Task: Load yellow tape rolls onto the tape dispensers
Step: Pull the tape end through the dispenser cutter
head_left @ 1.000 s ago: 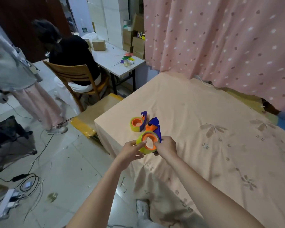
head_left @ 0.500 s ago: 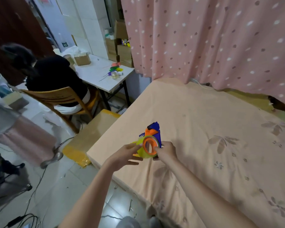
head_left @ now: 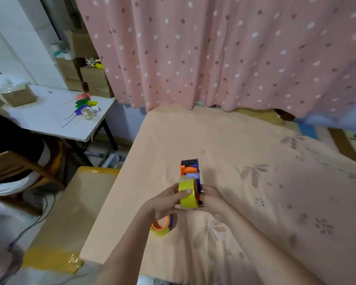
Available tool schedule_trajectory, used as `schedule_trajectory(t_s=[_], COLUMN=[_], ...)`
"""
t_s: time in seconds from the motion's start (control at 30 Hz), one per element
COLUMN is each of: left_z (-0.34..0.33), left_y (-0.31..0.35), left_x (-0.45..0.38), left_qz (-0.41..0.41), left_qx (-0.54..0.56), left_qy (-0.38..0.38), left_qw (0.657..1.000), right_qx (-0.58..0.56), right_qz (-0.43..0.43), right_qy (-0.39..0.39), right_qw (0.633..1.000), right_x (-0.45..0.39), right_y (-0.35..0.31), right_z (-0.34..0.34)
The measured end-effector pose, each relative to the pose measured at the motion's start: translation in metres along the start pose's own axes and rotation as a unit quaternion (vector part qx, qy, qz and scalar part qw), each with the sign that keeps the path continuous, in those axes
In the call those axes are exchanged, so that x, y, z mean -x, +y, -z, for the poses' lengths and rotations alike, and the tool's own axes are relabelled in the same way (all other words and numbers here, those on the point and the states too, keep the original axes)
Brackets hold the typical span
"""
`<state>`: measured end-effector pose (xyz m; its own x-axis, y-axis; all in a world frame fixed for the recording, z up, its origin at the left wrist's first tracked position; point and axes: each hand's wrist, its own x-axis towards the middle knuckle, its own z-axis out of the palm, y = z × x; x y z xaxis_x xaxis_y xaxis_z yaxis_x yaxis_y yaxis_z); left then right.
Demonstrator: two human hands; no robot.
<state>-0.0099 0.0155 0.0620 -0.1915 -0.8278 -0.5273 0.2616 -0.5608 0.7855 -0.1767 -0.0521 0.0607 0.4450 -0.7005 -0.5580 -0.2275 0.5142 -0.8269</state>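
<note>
Fingers (head_left: 185,191) of the left hand (head_left: 164,202) are curled round the yellow tape roll (head_left: 188,193) — the blue-orange dispenser (head_left: 190,171) is gripped by the right hand (head_left: 212,199), above the peach cloth (head_left: 245,161).

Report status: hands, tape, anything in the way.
Left hand grips yellow tape roll, thumb across it. Right hand holds blue-orange dispenser behind the roll. Second loaded dispenser lies on the cloth under the left wrist; no obstruction.

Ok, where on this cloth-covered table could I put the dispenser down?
The cloth lies bare ahead toward the curtain and off to the right. It is crowded near the left edge, where a second dispenser lies below the left hand and the held tape roll.
</note>
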Motion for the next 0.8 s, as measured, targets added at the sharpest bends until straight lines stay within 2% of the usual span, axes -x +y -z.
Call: schedule_trajectory(t_s=[0.2, 0.27, 0.33, 0.4, 0.47, 0.53, 0.6, 0.7, 0.8], left_z=[-0.003, -0.005, -0.008, -0.009, -0.008, -0.009, -0.011, -0.014, -0.016], left_y=[0.018, 0.021, 0.022, 0.022, 0.024, 0.028, 0.03, 0.031, 0.032], left_x=[-0.029, -0.039, -0.047, -0.056, -0.063, -0.071, -0.077, -0.083, -0.083], left_qz=[0.008, 0.001, -0.003, -0.009, -0.019, -0.027, -0.031, -0.04, -0.046], left_qx=[-0.016, -0.03, -0.039, -0.044, -0.051, -0.058, -0.069, -0.091, -0.116], left_qy=[-0.019, -0.006, 0.014, 0.032, 0.043, 0.044, 0.046, 0.052, 0.054], left_qw=[1.0, 1.0, 0.999, 0.998, 0.998, 0.997, 0.996, 0.994, 0.991], right_qx=[-0.045, 0.046, 0.178, 0.258, 0.265, 0.268, 0.313, 0.367, 0.371], right_qz=[0.011, 0.001, -0.004, 0.055, 0.138, 0.17, 0.156, 0.141, 0.12], right_qy=[0.004, 0.032, 0.08, 0.171, 0.212, 0.168, 0.11, 0.092, 0.069], right_qw=[0.999, 0.998, 0.981, 0.949, 0.93, 0.933, 0.93, 0.915, 0.918], right_x=[-0.002, -0.005, -0.01, -0.012, -0.01, -0.009, -0.01, -0.014, -0.014], right_y=[-0.005, -0.009, -0.016, -0.027, -0.041, -0.055, -0.064, -0.074, -0.081], right_z=[0.005, 0.01, 0.021, 0.034, 0.043, 0.045, 0.042, 0.044, 0.048])
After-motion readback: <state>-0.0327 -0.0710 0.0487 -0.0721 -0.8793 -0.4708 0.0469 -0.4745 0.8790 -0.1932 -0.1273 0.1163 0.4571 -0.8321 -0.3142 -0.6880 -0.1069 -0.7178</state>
